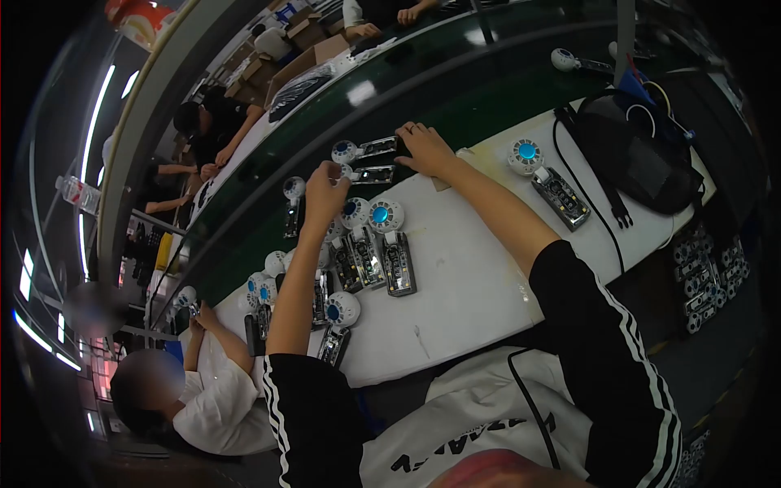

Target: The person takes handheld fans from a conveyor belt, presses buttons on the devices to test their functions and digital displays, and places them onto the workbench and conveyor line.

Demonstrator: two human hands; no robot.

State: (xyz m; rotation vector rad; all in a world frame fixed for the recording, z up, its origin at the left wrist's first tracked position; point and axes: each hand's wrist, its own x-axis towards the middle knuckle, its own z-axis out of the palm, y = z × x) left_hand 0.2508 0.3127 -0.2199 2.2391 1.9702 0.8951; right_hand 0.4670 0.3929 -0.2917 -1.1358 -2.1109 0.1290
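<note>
Two handheld fans with round white heads and exposed circuit boards in their handles lie side by side beyond the white table: a farther fan [377, 147] and a nearer fan [374, 174]. My left hand [324, 199] is closed with its fingertips at the head of the nearer fan, partly hiding it. At the handle ends of both, my right hand [426, 151] has its fingers apart and holds nothing. Below my left hand stands a group of similar fans, among them a blue-centred fan [399, 262]. Another fan [334, 346] lies nearer my body, beside my left forearm.
The white table [464, 276] borders a green conveyor belt [439, 77]. At right lie a single fan [560, 199], a black bag [639, 159] and a strap. A co-worker [215, 398] sits at left; other people work across the belt. Stacked parts [708, 276] stand below right.
</note>
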